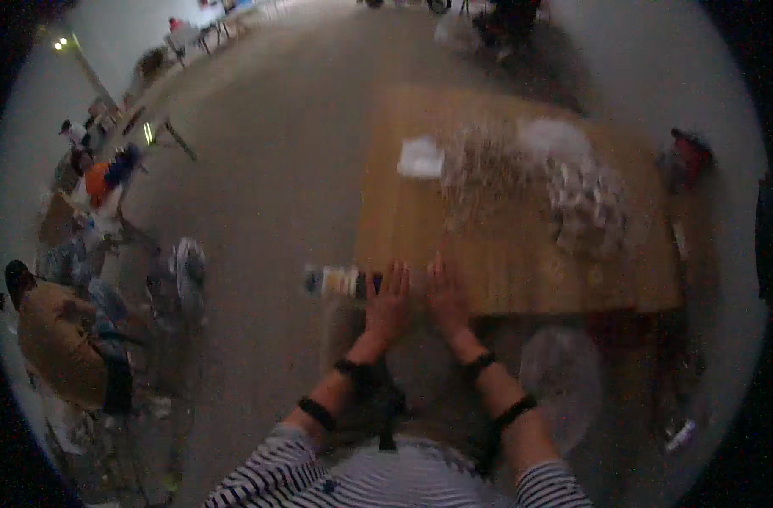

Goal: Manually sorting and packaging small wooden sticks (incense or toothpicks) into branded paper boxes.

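My left hand (pixel 388 302) and my right hand (pixel 446 296) reach forward side by side at the near left corner of a wooden table (pixel 509 275). Their fingers look stretched out, though motion blurs them, and I see nothing held in either. Just left of my left hand, a white and dark bottle-like object (pixel 340 281) lies sideways. Its right end meets the hand's outer edge in the picture; whether they touch, I cannot tell. Farther back on the table are a pile of small brownish pieces (pixel 480 169) and a heap of pale pieces (pixel 588 207).
A white square item (pixel 421 158) and a whitish, bag-like bundle (pixel 556 135) rest toward the table's far side. Below its near edge hangs or stands a translucent bag (pixel 560 381). People sit along the left, one in brown (pixel 60 343), another in orange (pixel 99 182).
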The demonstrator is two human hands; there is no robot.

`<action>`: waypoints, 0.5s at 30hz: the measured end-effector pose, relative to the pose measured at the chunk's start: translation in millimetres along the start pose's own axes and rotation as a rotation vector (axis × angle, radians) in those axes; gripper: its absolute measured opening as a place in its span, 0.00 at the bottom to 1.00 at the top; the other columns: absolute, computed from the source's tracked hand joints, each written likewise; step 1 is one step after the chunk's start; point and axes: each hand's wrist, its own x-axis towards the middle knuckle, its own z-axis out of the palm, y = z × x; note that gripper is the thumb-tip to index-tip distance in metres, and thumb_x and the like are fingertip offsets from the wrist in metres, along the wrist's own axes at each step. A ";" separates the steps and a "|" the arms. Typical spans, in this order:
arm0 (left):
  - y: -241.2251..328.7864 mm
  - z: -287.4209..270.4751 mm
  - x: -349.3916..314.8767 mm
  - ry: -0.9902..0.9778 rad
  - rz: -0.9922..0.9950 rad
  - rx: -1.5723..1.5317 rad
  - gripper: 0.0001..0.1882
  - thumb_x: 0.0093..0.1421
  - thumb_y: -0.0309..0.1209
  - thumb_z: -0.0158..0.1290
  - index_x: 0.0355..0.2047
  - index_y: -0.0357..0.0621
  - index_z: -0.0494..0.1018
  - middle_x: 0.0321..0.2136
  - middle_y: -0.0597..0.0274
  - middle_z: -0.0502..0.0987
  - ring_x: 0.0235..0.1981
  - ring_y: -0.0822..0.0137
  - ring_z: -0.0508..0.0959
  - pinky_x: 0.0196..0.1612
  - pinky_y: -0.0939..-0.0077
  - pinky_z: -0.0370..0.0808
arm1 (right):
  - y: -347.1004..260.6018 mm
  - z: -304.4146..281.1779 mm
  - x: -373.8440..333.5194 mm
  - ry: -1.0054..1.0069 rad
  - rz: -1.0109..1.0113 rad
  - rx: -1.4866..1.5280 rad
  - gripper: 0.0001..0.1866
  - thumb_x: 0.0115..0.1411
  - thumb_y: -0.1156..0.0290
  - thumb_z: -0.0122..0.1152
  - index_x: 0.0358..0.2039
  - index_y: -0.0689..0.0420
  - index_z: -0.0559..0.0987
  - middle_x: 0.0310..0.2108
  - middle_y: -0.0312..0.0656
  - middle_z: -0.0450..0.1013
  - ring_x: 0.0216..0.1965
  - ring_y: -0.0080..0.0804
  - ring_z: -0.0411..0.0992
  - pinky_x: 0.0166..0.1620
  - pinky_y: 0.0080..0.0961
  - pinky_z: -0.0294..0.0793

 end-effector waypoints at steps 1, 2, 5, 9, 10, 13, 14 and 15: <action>0.3 9.1 0.2 -0.022 0.054 0.068 0.32 0.61 0.35 0.48 0.65 0.41 0.60 0.69 0.53 0.57 0.71 0.57 0.54 0.67 0.37 0.49 | -2.6 -7.5 1.6 -0.143 0.080 0.144 0.34 0.59 0.73 0.51 0.66 0.64 0.57 0.70 0.54 0.51 0.69 0.55 0.52 0.69 0.47 0.55; -10.9 10.7 -3.2 -0.052 0.089 0.183 0.31 0.61 0.36 0.48 0.65 0.42 0.61 0.68 0.53 0.58 0.71 0.57 0.55 0.66 0.37 0.52 | -17.6 -16.6 10.4 -0.224 0.062 0.167 0.34 0.59 0.72 0.52 0.66 0.64 0.57 0.70 0.54 0.51 0.69 0.56 0.52 0.69 0.47 0.55; -14.4 25.6 9.9 0.120 0.169 0.327 0.32 0.60 0.36 0.48 0.65 0.42 0.60 0.67 0.52 0.59 0.70 0.55 0.57 0.65 0.37 0.56 | -20.2 -23.9 13.8 -0.286 -0.065 -0.102 0.38 0.56 0.69 0.58 0.66 0.64 0.57 0.69 0.56 0.51 0.69 0.58 0.50 0.70 0.48 0.53; -9.4 22.3 21.4 0.489 0.182 0.507 0.34 0.59 0.35 0.50 0.65 0.41 0.59 0.68 0.52 0.57 0.69 0.55 0.57 0.65 0.37 0.55 | -9.0 -5.8 13.3 -0.236 0.007 0.100 0.33 0.61 0.68 0.52 0.66 0.61 0.58 0.69 0.56 0.52 0.68 0.56 0.53 0.68 0.51 0.54; -18.2 27.8 17.2 0.478 0.181 0.543 0.34 0.58 0.35 0.50 0.66 0.41 0.58 0.68 0.52 0.56 0.69 0.55 0.57 0.66 0.37 0.54 | -17.2 -11.7 17.6 -0.256 0.048 0.300 0.29 0.66 0.68 0.47 0.66 0.60 0.59 0.69 0.55 0.52 0.67 0.55 0.55 0.67 0.52 0.56; -4.0 22.9 9.7 0.021 0.180 0.237 0.37 0.56 0.34 0.52 0.66 0.40 0.57 0.69 0.52 0.54 0.70 0.54 0.56 0.68 0.38 0.50 | -3.6 -11.2 -7.6 -0.246 0.194 0.119 0.42 0.49 0.63 0.66 0.63 0.64 0.62 0.66 0.59 0.54 0.70 0.54 0.50 0.71 0.51 0.46; -3.4 16.6 4.1 0.044 0.160 0.162 0.38 0.55 0.33 0.53 0.66 0.39 0.57 0.69 0.52 0.54 0.70 0.54 0.55 0.68 0.38 0.49 | -8.0 -22.2 -8.2 -0.280 0.211 0.068 0.43 0.49 0.63 0.66 0.64 0.65 0.62 0.67 0.59 0.54 0.70 0.53 0.50 0.71 0.53 0.46; -3.6 10.0 0.0 0.067 0.140 0.088 0.39 0.55 0.33 0.53 0.67 0.38 0.56 0.69 0.52 0.54 0.70 0.54 0.55 0.69 0.39 0.48 | -12.6 -34.8 -10.6 -0.312 0.228 0.017 0.44 0.49 0.62 0.67 0.64 0.65 0.61 0.67 0.59 0.54 0.70 0.53 0.49 0.71 0.54 0.45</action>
